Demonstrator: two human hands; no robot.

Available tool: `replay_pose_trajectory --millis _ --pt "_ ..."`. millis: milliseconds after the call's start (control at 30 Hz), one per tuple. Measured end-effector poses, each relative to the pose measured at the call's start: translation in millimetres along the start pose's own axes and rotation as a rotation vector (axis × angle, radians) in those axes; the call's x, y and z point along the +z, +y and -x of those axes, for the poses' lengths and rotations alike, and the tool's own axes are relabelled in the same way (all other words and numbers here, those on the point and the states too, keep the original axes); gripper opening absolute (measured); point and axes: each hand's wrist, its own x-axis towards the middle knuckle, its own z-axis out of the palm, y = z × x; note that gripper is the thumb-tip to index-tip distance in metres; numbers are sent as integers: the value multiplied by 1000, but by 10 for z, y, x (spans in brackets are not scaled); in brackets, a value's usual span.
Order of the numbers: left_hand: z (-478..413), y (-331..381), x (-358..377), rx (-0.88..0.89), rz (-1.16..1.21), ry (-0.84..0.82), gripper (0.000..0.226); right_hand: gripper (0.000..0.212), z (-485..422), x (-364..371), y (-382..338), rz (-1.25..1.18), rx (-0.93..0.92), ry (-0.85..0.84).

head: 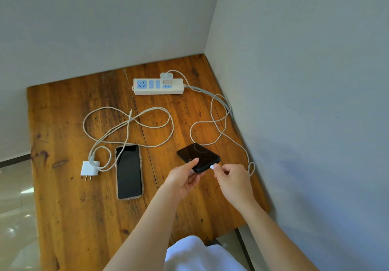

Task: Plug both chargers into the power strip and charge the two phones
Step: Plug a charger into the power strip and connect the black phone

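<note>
A white power strip [157, 86] with blue sockets lies at the back of the wooden table [63, 207]. One white charger [166, 78] is plugged into it, and its cable [212, 121] loops down the right side. My left hand [185, 178] grips a black phone [197, 156], lifted at its near end. My right hand [230, 178] pinches the cable's white plug [212, 167] right at the phone's bottom edge. A second white charger [90, 168] lies unplugged at the left with its cable [128, 123] coiled. A second phone [128, 172] in a clear case lies face up beside it.
The table sits in a corner, with grey walls [305, 81] behind and to the right. The strip's grey cord [219, 98] runs off the right edge. A tiled floor [14, 218] shows at the left. White clothing [195, 254] is at the bottom.
</note>
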Motion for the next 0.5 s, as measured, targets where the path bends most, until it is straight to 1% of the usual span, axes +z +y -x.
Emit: replay_pose_trajectory --millis 233,400,500 --pt "20 -13 -1 38 -45 19 27 36 14 16 -57 21 2 13" --pt "50 51 -20 115 -117 45 29 34 36 54 -110 -53 40 13" --pt "75 98 -23 126 -130 47 30 32 51 82 -123 -107 52 38"
